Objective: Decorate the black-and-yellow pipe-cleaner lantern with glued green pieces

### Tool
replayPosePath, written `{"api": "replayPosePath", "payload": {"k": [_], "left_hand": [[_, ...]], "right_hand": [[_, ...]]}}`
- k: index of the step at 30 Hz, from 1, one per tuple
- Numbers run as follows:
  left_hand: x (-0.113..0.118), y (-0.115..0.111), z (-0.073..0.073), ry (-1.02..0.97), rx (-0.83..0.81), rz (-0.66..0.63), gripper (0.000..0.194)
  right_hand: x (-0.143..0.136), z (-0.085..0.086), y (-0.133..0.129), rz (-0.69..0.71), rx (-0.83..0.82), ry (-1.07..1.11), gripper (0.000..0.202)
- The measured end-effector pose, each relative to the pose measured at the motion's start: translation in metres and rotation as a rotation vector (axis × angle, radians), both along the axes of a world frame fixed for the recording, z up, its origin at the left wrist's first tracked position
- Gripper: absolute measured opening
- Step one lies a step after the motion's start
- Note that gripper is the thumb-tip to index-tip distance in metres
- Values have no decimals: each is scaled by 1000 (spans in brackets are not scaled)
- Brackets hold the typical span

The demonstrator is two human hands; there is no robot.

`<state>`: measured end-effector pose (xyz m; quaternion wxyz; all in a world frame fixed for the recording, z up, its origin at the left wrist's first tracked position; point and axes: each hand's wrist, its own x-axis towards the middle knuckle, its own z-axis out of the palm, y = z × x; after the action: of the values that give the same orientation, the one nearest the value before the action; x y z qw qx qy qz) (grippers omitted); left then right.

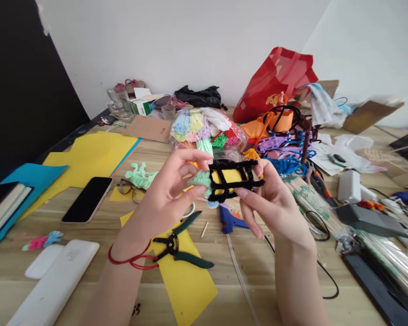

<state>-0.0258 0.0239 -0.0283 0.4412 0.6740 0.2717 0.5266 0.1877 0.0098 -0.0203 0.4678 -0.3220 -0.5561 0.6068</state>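
1 black fuzzy frame (220, 184) with yellow panels is held above the worktop (254, 280). The left hand (168, 188), partly closed, pinches the pale green piece (201, 180) at 1 end between thumb and fingers; the right hand (275, 203) grips the frame's other end, its lower fingers loosely curled. Nearby lie 1 blue glue gun (228, 220) and 1 pair of green-handled pliers (171, 245), the pliers partly over a yellow sheet (190, 285).

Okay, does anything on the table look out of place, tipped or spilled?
Nothing looks spilled. The red bag at the back slumps sideways instead of standing upright. The pliers lie open, partly on a yellow sheet, with a short stick loose nearby. The held black-and-green piece shows no clear damage.
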Motion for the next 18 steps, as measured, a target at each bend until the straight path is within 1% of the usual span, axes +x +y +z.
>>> {"api": "replayPosePath", "payload": {"k": [3,6,9,12,18], "left_hand": [[2,1,-1,-13,28,-9,37],[3,0,0,-30,14,-21,36],[3,0,2,-26,-14,-19,36],[2,1,0,-21,-6,-14,36],[6,0,0,-31,-7,11,34]], "right_hand": [[-3,-1,0,-71,5,-10,47],[-8,-3,1,-146,-14,-39,53],[-11,-6,3,-188,-28,-35,52],[-12,-7,6,-220,-34,-1,52],[-12,-5,8,-221,-52,27,47]]}}
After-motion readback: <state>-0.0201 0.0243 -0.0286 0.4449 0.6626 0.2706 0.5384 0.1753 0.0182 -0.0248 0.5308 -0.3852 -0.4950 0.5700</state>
